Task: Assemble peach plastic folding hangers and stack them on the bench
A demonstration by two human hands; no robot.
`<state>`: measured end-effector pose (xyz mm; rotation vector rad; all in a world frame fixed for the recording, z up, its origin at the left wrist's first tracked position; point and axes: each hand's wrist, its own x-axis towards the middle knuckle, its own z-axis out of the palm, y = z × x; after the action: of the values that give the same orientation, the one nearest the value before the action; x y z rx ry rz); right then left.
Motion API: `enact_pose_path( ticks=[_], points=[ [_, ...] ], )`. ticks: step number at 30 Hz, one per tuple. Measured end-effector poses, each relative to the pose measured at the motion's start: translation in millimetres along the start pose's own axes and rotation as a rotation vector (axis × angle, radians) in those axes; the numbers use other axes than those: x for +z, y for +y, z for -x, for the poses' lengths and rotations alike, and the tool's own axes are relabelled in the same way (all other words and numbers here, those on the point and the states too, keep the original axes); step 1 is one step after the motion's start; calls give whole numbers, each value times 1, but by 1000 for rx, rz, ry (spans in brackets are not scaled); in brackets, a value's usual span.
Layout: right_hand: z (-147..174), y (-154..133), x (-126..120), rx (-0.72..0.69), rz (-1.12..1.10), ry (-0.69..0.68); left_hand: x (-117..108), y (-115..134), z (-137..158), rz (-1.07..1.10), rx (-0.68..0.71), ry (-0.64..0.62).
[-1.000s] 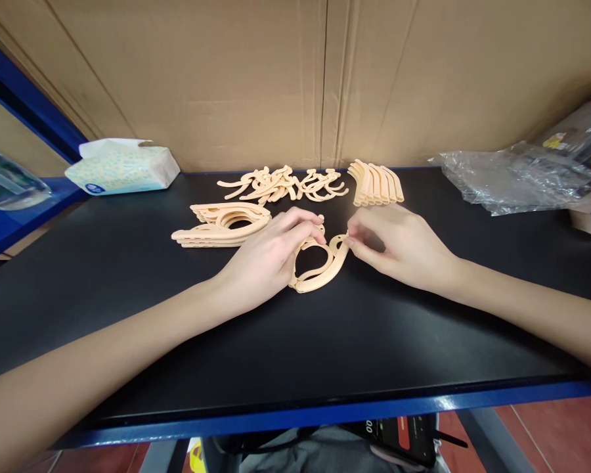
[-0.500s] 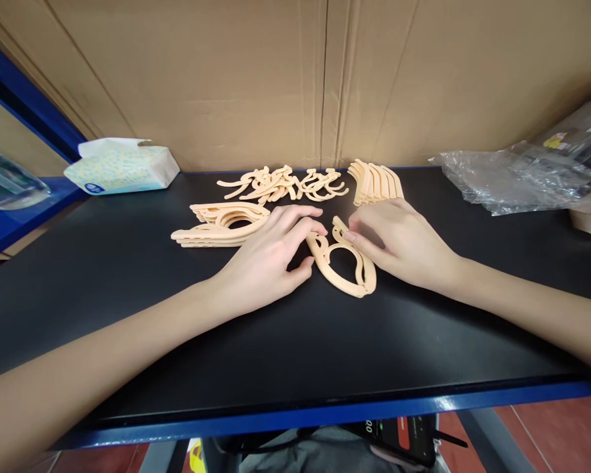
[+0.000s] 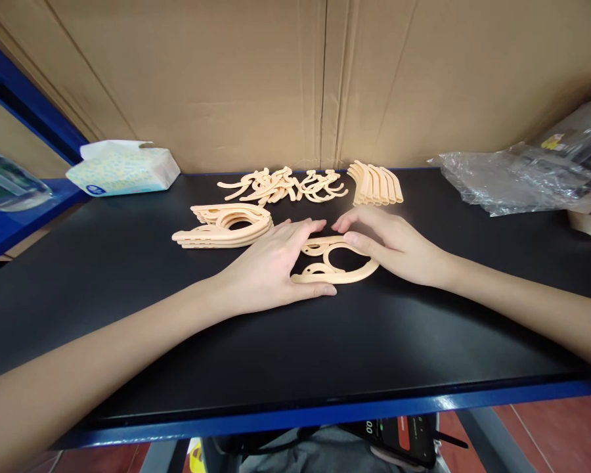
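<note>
A folded peach plastic clothes hanger [image 3: 342, 278] lies flat on the black tabletop, its rounded end to the right. My left hand [image 3: 268, 266] is at its left end, fingers stretched out and thumb apart along the near side. My right hand [image 3: 398, 243] rests over the far right part, thumb touching the hanger and fingers loosely bent, apart from the thumb. Part of the hanger is hidden under both hands. Left of it is a stack of several folded hangers [image 3: 221, 235], partly behind my left hand.
At the back lie a pile of loose hanger hooks [image 3: 276, 185] and a row of curved hanger arms [image 3: 377, 184]. A tissue pack [image 3: 123, 171] sits at the far left, clear plastic bags [image 3: 502, 180] at the right. A cardboard wall [image 3: 201, 79] closes the back.
The hanger has turned from a slant to lying sideways, its narrow end now by my left hand. My left thumb has stretched out along its near side; my right fingers have straightened somewhat.
</note>
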<state>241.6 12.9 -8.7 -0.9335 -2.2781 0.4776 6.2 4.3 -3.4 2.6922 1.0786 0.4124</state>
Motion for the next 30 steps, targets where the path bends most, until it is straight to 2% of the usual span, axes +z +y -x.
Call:
enact_pose_path(
  ticks=[4,7,9,12,16,24,30],
  points=[
    [0,1,-1,168,48,104,-4,2,-1,-16,29,4],
    [-1,1,-4,294,18,65,-7,3,0,-93,81,89],
    [-2,0,-6,328,-40,25,-9,3,0,-176,138,158],
    [-5,-4,-8,335,-198,-11,-12,-1,1,-273,207,213],
    [-6,-8,-10,331,-361,-39,-13,-5,0,-261,225,195],
    [-6,-6,-11,261,-406,-130,-12,-1,-1,-244,179,173],
    [-4,-6,-9,266,-463,-119,-13,0,-1,-238,159,165]
  ],
)
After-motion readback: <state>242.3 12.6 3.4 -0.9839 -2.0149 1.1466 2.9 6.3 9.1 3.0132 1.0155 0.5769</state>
